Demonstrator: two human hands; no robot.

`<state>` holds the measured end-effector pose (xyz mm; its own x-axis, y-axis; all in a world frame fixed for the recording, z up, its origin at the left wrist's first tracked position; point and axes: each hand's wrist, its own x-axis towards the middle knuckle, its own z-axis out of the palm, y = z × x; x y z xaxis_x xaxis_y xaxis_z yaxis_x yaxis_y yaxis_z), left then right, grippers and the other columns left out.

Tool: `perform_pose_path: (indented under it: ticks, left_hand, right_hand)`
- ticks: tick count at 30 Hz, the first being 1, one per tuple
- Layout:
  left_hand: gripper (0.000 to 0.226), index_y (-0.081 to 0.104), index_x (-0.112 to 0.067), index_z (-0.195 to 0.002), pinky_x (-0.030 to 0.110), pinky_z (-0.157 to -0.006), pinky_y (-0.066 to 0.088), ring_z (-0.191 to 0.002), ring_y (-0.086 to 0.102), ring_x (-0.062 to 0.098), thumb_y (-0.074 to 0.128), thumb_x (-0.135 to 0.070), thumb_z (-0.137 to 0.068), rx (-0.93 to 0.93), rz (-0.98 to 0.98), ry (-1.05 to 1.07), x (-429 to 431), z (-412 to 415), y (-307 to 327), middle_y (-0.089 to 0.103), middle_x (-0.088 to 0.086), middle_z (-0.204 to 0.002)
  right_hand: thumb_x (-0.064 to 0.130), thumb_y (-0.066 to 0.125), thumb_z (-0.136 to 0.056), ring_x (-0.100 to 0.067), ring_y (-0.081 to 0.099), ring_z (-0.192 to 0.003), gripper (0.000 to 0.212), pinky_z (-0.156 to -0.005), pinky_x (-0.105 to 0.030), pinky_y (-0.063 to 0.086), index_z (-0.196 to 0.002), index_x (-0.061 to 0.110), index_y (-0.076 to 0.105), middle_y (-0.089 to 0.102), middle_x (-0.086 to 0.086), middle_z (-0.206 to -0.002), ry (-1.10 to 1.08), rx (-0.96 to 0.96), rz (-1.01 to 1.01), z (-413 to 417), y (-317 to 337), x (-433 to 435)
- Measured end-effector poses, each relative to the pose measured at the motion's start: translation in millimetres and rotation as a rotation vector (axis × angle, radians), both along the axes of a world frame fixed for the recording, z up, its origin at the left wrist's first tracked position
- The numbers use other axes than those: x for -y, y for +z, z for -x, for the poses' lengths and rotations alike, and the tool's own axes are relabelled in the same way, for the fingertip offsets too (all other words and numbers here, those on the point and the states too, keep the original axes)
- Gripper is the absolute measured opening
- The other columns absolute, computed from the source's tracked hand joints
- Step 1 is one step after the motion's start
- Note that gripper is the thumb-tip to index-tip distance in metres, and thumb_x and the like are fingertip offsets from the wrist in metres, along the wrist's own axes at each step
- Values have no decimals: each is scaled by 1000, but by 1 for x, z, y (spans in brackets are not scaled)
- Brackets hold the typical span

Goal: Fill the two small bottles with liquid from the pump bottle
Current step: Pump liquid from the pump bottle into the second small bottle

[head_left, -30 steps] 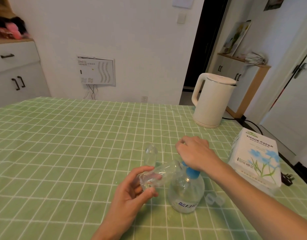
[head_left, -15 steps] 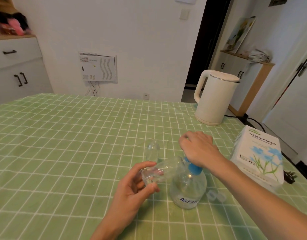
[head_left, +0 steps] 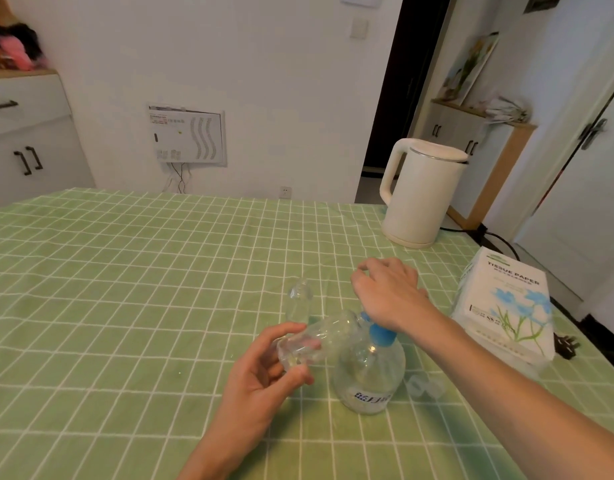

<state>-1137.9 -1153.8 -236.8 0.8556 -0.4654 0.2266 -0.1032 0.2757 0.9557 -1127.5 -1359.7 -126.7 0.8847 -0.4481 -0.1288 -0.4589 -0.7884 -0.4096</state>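
A clear round pump bottle (head_left: pixel 367 375) with a blue collar and a blue-lettered label stands on the green checked tablecloth. My right hand (head_left: pixel 388 292) lies palm-down over its pump head, which is hidden beneath it. My left hand (head_left: pixel 264 372) grips a small clear bottle (head_left: pixel 319 337), tilted almost flat with its mouth against the blue spout. A second small clear bottle (head_left: pixel 299 301) stands upright just behind, apart from both hands. Two small clear caps (head_left: pixel 425 386) lie to the right of the pump bottle.
A cream electric kettle (head_left: pixel 419 192) stands at the back right, its cord trailing off the table edge. A white tissue paper pack (head_left: pixel 506 306) sits at the right edge. The green checked tablecloth (head_left: pixel 125 289) stretches wide to the left.
My right hand has risen slightly over the pump head. The view has shifted a little; the left hand keeps the tilted small bottle at the spout.
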Motion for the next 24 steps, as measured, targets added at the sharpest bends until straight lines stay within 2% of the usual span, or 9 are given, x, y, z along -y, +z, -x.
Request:
perform_pose_path:
  ticks: [4, 6, 8, 11, 18, 19, 22, 24]
  left_hand:
    - [47, 66, -34, -124, 22, -76, 59, -94, 77, 19, 72, -6, -87, 2, 0, -18, 2, 2, -2, 77, 7, -118]
    - [47, 66, -34, -125, 22, -77, 60, -93, 77, 18, 71, -6, -87, 7, -2, -13, 2, 1, -3, 77, 7, -119]
    - [47, 66, -34, -125, 22, -77, 59, -89, 77, 16, 71, -8, -86, 7, -10, 0, 2, 0, -3, 77, 7, -118]
    - [47, 67, -36, -124, 22, -78, 60, -90, 77, 17, 71, -9, -85, 1, -8, 4, 0, 1, -2, 77, 6, -118]
    - [45, 66, -37, -123, 22, -77, 59, -88, 77, 17, 75, -8, -89, 10, -23, -5, 0, 5, 3, 77, 4, -120]
    - [45, 66, -36, -123, 22, -78, 59, -89, 77, 16, 75, -8, -89, 8, -22, -5, 1, 5, 4, 77, 3, -120]
    - [44, 65, -26, -126, 22, -78, 59, -93, 76, 14, 71, -8, -86, -10, -2, -3, 1, 4, 3, 77, 5, -119]
    - [45, 64, -19, -127, 20, -76, 59, -89, 76, 13, 71, -7, -84, -15, -7, 9, 1, 2, 3, 78, 5, -116]
  right_hand:
    - [40, 27, -99, -27, 12, -148, 46, -117, -63, 13, -138, 29, 48, 27, -1, -158, 2, 26, 7, 0, 4, 2]
    - [37, 27, -97, -32, 24, -140, 33, -114, -63, 22, -111, 27, 55, 40, -6, -143, -15, 18, -29, 1, 3, 2]
    - [33, 28, -95, -34, 34, -128, 25, -109, -61, 30, -92, 23, 51, 48, -8, -126, -33, -2, -56, 1, 1, -1]
    - [31, 30, -96, -33, 35, -120, 24, -106, -59, 32, -92, 19, 51, 49, -9, -118, -38, -5, -48, 3, 1, -4]
    - [35, 29, -96, -32, 34, -126, 28, -109, -62, 28, -99, 22, 53, 47, -6, -123, -48, 13, -33, 1, 9, -4]
    - [36, 27, -95, -31, 34, -126, 29, -109, -63, 28, -98, 22, 53, 46, -6, -122, -55, 22, -34, 0, 9, -4]
    - [38, 24, -85, -33, 44, -109, 27, -105, -60, 34, -75, 23, 43, 52, -8, -102, -76, 56, -69, -1, 5, -5]
    - [36, 25, -84, -35, 45, -105, 25, -102, -58, 37, -72, 21, 41, 54, -10, -98, -97, 52, -115, 1, 2, -7]
